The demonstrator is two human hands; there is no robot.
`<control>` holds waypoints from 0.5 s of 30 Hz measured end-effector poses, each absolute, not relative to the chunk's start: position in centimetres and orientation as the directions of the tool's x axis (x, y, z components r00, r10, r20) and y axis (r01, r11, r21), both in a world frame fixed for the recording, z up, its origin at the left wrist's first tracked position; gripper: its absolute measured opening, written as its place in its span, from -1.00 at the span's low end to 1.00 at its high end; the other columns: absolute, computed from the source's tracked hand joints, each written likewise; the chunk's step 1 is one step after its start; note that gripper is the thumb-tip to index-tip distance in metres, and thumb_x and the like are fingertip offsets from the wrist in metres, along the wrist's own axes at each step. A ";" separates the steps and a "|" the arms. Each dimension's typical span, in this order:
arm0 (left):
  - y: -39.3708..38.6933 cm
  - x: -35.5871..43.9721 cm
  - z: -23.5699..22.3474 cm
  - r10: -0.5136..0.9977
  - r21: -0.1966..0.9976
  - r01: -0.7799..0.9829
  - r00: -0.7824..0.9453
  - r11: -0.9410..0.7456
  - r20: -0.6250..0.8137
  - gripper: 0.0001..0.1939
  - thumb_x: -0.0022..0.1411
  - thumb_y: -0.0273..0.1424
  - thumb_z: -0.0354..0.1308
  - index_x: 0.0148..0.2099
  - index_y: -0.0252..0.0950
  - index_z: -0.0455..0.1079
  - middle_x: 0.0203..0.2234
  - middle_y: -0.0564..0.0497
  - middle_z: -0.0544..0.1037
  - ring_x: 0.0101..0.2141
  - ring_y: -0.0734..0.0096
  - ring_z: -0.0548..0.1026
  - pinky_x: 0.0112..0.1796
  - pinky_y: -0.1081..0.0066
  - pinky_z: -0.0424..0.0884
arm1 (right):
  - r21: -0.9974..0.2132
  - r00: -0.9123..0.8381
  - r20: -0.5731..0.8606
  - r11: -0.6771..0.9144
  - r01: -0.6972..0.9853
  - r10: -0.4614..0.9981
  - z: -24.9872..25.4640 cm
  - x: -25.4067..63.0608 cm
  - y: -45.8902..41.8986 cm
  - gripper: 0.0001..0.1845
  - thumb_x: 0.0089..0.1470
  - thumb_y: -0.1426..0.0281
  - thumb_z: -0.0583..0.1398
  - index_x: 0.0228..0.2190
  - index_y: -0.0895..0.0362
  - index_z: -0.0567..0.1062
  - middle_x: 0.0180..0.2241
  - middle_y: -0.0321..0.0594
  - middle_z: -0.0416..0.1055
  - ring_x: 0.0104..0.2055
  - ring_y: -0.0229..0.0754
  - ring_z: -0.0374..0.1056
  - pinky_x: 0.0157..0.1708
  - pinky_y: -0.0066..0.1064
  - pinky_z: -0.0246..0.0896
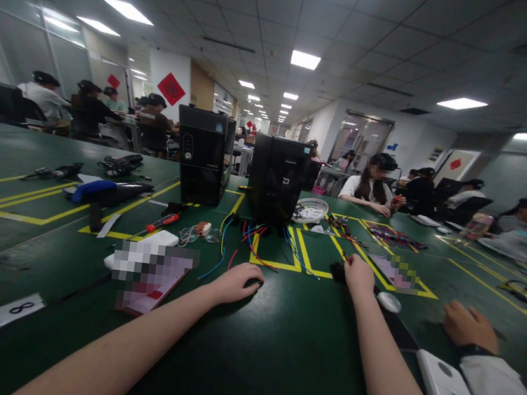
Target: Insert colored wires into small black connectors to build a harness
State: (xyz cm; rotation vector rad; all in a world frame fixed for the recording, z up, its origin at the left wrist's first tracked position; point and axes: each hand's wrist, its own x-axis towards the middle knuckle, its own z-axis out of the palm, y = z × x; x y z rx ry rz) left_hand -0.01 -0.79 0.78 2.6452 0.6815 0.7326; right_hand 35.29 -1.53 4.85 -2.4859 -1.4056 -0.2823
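Green tabletop with yellow tape, beneath a panelled ceiling. Our left hand and right hand curl; we cannot tell whether either pinches anything. Coloured wires lie farther off.

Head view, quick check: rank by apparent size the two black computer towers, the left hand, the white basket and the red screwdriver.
1. Left tower and right tower: too alike to rank.
2. Left hand, helped by being nearer the camera.
3. White basket.
4. Red screwdriver.
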 end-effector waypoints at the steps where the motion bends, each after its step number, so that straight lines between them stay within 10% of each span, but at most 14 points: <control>1: -0.8 0.0 0.7 0.519 0.409 0.359 0.755 -0.839 0.402 -0.80 0.18 -0.45 0.01 -0.14 -0.27 0.36 -0.20 -0.03 0.45 -0.13 0.35 0.37 -0.04 0.33 0.26 | -0.135 0.510 0.296 -0.493 0.859 0.808 4.8 35.3 -1.5 -0.76 0.09 0.36 0.00 -0.29 0.17 0.41 -0.35 -0.06 0.44 -0.26 -0.08 0.37 -0.37 -0.39 0.15; 15: -0.7 0.0 0.7 0.518 0.407 0.358 0.753 -0.840 0.406 -0.81 0.18 -0.46 0.01 -0.15 -0.27 0.37 -0.21 -0.02 0.46 -0.14 0.36 0.37 -0.05 0.34 0.26 | -0.144 0.480 0.325 -0.459 0.877 0.815 4.8 35.2 -1.0 -0.78 0.06 0.38 0.03 -0.34 0.19 0.44 -0.37 -0.06 0.44 -0.26 -0.12 0.37 -0.32 -0.42 0.14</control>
